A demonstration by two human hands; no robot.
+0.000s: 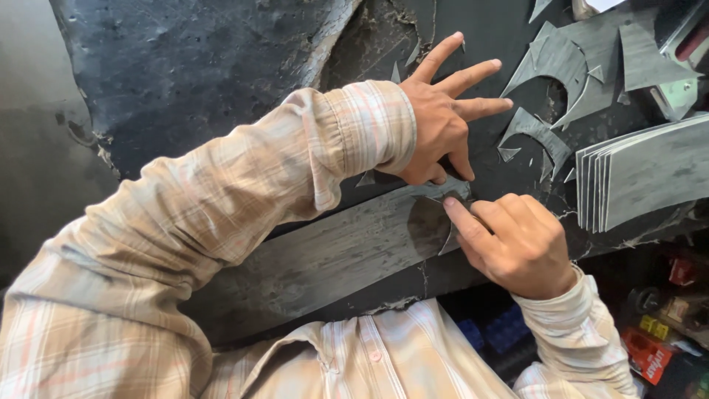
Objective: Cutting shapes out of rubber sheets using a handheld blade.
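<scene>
The dark, scarred bench point(221, 66) is strewn with grey offcuts point(550, 63), and a stack of cut sheets point(642, 174) lies at your right. You look to be mid-cut or mid-mark on the long grey strip point(332, 251): your left hand point(443, 122) presses flat on its end, fingers splayed, gripping nothing, while your right hand point(517, 244) is clenched at the strip's edge, its tool hidden. Next, keep the strip pinned and follow the curve steadily.

The left hand point(442, 118) lies palm down, fingers spread wide, thumb tucked under, its plaid-sleeved arm reaching across the body. The right hand point(513, 240) curls into a pinching grip, thumb extended forward.
</scene>
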